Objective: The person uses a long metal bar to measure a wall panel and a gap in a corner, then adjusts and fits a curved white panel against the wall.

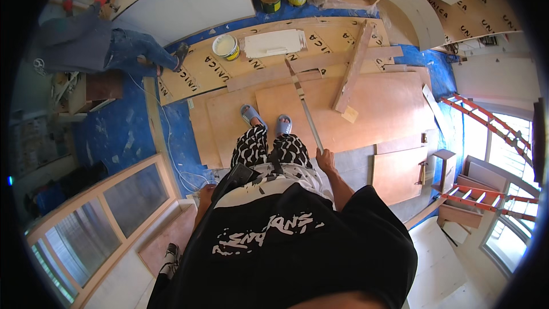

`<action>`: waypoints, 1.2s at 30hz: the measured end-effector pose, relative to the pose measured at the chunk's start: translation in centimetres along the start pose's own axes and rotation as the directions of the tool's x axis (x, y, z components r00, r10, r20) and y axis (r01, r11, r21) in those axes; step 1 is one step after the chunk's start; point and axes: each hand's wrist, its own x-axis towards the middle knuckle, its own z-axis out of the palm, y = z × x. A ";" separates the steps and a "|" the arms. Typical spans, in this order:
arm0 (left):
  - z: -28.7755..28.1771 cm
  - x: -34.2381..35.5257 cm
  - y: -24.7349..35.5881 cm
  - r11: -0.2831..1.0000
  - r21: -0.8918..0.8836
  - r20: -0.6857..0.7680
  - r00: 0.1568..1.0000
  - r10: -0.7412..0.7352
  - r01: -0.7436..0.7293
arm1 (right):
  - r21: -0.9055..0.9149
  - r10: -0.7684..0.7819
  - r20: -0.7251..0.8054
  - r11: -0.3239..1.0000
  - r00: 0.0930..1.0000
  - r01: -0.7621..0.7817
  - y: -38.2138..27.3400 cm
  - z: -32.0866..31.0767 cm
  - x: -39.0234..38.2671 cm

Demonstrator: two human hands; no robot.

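My right hand (326, 161) is closed around the lower end of a long paint roller pole (309, 115). The pole runs away from me to a white roller (276, 52), which rests on a white-painted patch (251, 44) of the printed brown sheet. Left of the patch stands an open bucket of pale paint (226, 47). My left hand (207, 191) hangs by my left hip, beside a dark item at my waist; its fingers are mostly hidden.
Across the sheet and plywood (366, 117) lies a long wooden plank (353, 68). Two tins (270, 0) stand in the far recess. At the left a person (86, 46) faces the counter; a white cord (166, 120) trails nearby. Orange ladders (492, 120) are at the right.
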 end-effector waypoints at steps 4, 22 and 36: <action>-0.3 -1.8 2.6 1.000 0.006 0.016 0.999 -0.030 0.030 | -0.053 -0.177 -0.171 0.984 0.969 0.171 0.4 0.6 0.9; -0.6 -4.4 -1.1 0.977 0.160 -0.003 0.990 0.140 -0.138 | 0.107 -0.073 0.084 0.992 0.994 0.064 -6.3 1.1 4.2; -10.8 21.7 16.6 0.896 0.297 0.422 0.887 0.186 -0.330 | 0.258 -0.072 -0.086 0.962 0.994 0.092 -10.2 -1.4 -0.3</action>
